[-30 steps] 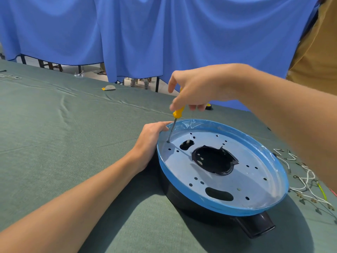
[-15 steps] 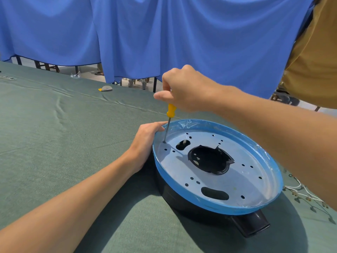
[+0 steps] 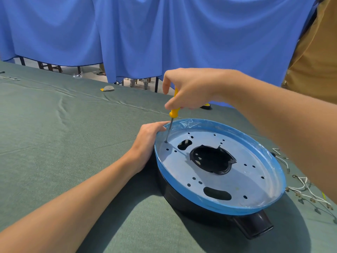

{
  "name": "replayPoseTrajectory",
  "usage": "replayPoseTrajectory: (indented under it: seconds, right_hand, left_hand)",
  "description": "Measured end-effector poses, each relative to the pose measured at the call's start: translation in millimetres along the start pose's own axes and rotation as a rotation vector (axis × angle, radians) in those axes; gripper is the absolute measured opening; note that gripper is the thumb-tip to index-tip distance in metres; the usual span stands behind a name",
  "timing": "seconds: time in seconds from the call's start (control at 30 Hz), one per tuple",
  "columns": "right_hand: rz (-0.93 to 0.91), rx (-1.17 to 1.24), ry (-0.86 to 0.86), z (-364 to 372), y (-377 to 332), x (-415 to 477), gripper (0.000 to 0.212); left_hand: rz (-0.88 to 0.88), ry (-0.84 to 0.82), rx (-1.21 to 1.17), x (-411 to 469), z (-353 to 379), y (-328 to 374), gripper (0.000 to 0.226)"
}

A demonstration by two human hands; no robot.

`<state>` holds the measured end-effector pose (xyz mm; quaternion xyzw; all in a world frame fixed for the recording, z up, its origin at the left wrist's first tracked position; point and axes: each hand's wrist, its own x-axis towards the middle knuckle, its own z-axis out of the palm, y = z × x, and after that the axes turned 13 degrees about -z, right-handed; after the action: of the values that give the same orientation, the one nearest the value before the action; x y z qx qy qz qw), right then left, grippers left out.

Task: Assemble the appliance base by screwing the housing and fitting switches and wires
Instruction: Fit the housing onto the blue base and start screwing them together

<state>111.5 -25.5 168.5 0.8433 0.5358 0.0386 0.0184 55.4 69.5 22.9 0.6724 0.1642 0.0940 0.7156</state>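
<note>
fingers (image 3: 165, 84) of the right hand (image 3: 191, 88) pinch the yellow screwdriver (image 3: 174, 112), its shaft near upright, tip in a hole (image 3: 166, 141) at the left edge of the base (image 3: 218, 209) on the table (image 3: 63, 143). left hand (image 3: 147, 141), just beside it, holds the rim (image 3: 182, 123); the push likely runs straight down.

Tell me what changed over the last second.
The right hand shifted its fingers round the yellow screwdriver, apparently turning it. Its tip stayed in the same hole of the appliance base, and the left hand kept holding the rim.
</note>
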Motion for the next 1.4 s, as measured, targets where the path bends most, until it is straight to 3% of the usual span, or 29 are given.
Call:
replayPoseTrajectory:
  seconds: [0.1,0.27,0.37,0.43,0.5,0.63,0.73,0.8,0.87,0.97,1.1,1.2,1.27,1.33,1.4]
  right_hand:
    - [0.029,-0.079,0.101,8,2,4,0.042]
    - [0.057,0.122,-0.043,-3,5,-8,0.039]
    - [-0.028,-0.034,0.095,3,4,-6,0.035]
    - [-0.005,-0.101,0.119,8,2,-3,0.045]
    - [0.042,-0.003,0.067,9,2,-2,0.051]
    - [-0.017,0.213,0.034,0,2,-9,0.041]
    - [-0.095,0.046,0.154,2,3,-6,0.026]
    - [-0.092,-0.057,0.188,7,1,-2,0.033]
    - [-0.047,-0.061,0.108,10,2,0,0.043]
    - [-0.032,0.018,-0.003,4,5,-5,0.034]
    - [-0.071,-0.041,0.126,7,5,-4,0.031]
    - [0.002,-0.044,0.033,8,4,-3,0.048]
    - [0.000,0.036,-0.049,0,2,-7,0.044]
    - [-0.041,-0.014,-0.011,0,2,-7,0.034]
    - [-0.023,-0.133,0.077,9,4,-3,0.037]
  left_hand:
    - [-0.013,0.001,-0.008,2,-1,-1,0.035]
    - [-0.007,-0.014,-0.019,1,-1,0,0.036]
    - [-0.007,-0.005,-0.009,2,0,-1,0.035]
    - [-0.010,0.005,-0.001,2,0,-1,0.034]
    - [-0.004,-0.006,-0.010,1,0,-1,0.036]
    - [0.007,-0.014,-0.013,2,-1,-2,0.037]
    - [0.004,-0.034,-0.020,3,-1,-2,0.037]
    - [0.008,-0.030,-0.024,3,-1,-2,0.037]
    - [0.014,-0.037,-0.033,3,-1,-3,0.037]
    - [0.015,-0.038,-0.034,4,-1,-4,0.038]
    - [0.014,-0.028,-0.017,5,-2,-4,0.037]
    - [0.019,-0.049,-0.022,5,-3,-4,0.038]
    - [0.023,-0.051,-0.028,4,-3,-4,0.038]
    - [0.028,-0.056,-0.032,4,-3,-4,0.037]
    - [0.033,-0.070,-0.037,4,-3,-4,0.037]
